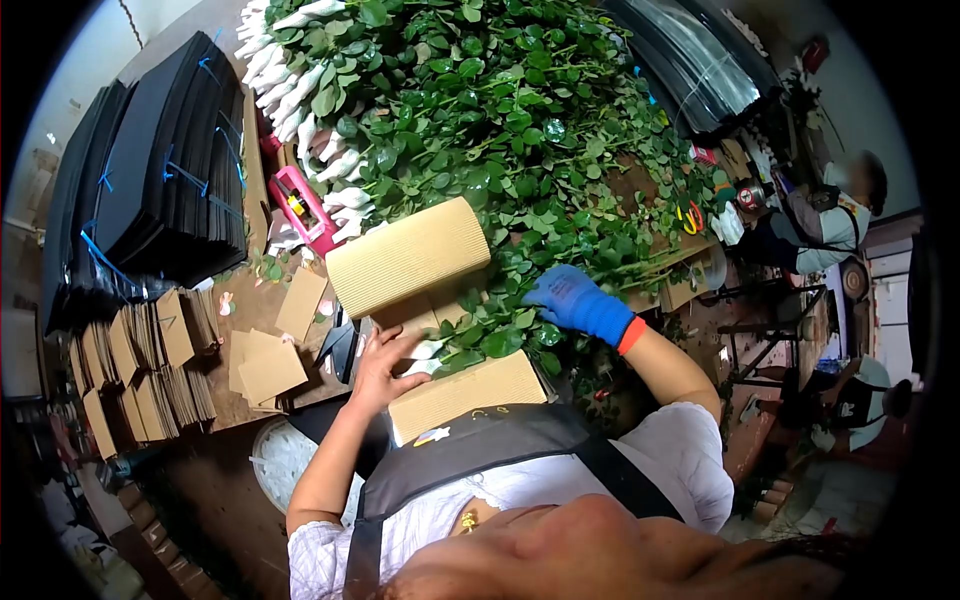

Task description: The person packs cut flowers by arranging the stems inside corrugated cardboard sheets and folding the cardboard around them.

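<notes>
Corrugated cardboard [410,258] lies opened out before me, its near part [470,392] against my apron. Between the two parts are white-wrapped flower heads [425,356] with leafy green stems [500,335] running to the right. My bare left hand [388,365] is at the wrapped heads, thumb and fingers apart, touching the cardboard. My right hand [565,298], in a blue glove with an orange cuff, rests on the leafy stems; its fingertips are partly lost among the leaves.
A large pile of leafy stems [480,120] covers the table's back. Left are black sheet stacks [170,160], cardboard pieces [270,368] and a pink tool [300,212]. Orange-handled scissors [690,216] lie right. Two people [835,225] are farther right.
</notes>
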Tool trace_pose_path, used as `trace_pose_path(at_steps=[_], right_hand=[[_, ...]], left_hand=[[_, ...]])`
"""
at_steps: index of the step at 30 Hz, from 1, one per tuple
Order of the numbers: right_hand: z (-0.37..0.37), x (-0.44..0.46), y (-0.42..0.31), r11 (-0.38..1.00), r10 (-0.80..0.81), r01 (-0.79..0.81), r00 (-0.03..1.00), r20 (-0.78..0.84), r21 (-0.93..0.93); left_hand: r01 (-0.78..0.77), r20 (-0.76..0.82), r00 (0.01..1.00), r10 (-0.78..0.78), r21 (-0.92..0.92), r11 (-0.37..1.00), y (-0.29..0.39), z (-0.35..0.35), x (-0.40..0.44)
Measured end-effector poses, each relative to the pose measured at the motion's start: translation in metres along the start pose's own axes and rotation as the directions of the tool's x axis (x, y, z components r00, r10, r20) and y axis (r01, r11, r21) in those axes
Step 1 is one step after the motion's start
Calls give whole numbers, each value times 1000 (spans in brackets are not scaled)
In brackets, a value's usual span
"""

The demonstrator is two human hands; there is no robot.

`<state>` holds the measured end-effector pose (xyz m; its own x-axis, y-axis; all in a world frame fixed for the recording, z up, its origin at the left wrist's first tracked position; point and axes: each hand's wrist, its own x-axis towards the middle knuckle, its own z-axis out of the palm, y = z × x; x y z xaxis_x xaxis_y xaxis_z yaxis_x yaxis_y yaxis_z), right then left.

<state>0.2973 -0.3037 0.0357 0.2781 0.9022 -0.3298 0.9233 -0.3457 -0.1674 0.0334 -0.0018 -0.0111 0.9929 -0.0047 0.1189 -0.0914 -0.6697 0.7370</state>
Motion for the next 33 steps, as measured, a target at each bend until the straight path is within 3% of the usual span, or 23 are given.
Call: trace_pose_path(at_steps=[2,4,5,6,8,9,10,12,16,18,19,20,22,25,26,28,31,33], right_hand=[[-1,3,10,990,-120,126,988,-93,58],[-68,22,6,949,175,-204,975,136,241],[-56,38,35,961,157,-110,973,-172,254],[-63,55,40,953,214,-60,827,-520,298],[-50,105,78,981,149,-190,663,-734,27],[-49,123,83,925,205,-366,710,-674,-105],[-44,141,89,897,258,-410,790,-555,-167],[-36,169,95,836,374,-455,882,-288,-307],[-76,156,122,954,217,-285,873,-438,-96],[-118,123,112,964,183,-265,685,-705,-8],[-126,111,109,980,95,-201,520,-849,-14],[-126,108,113,969,20,-231,418,-908,-85],[-115,100,112,976,33,-177,704,-710,-130],[-125,92,108,936,132,-275,853,-505,-221],[-133,79,105,978,52,-194,597,-801,-82],[-174,54,71,939,-91,-282,347,-933,-196],[-158,35,53,996,-58,-25,491,-869,-80],[-147,14,44,983,17,130,641,-767,130]], left_hand=[[-84,57,995,81,55,995,-7,1,-2],[-38,98,995,33,50,998,-4,0,0],[-21,119,993,15,47,999,-1,-1,3],[-8,149,989,-2,64,998,5,-5,6],[13,205,978,-35,107,994,18,-15,12],[-12,274,961,-23,127,992,18,-16,14],[-132,288,956,57,247,960,17,-16,15],[-189,307,948,90,311,932,16,-16,16],[-135,222,972,70,296,946,20,-16,16],[-133,186,979,89,242,961,18,-16,13],[-132,168,981,96,214,968,17,-16,11],[-150,150,981,119,217,965,15,-17,10],[-184,112,980,162,222,958,17,-17,11],[-89,104,992,73,159,983,24,-21,11],[-63,114,992,47,139,988,24,-21,11],[-70,69,995,70,-6,998,20,-18,13],[3,-6,1000,-3,-12,1000,10,-6,10],[3,-25,1000,-4,-37,999,3,-4,10]])
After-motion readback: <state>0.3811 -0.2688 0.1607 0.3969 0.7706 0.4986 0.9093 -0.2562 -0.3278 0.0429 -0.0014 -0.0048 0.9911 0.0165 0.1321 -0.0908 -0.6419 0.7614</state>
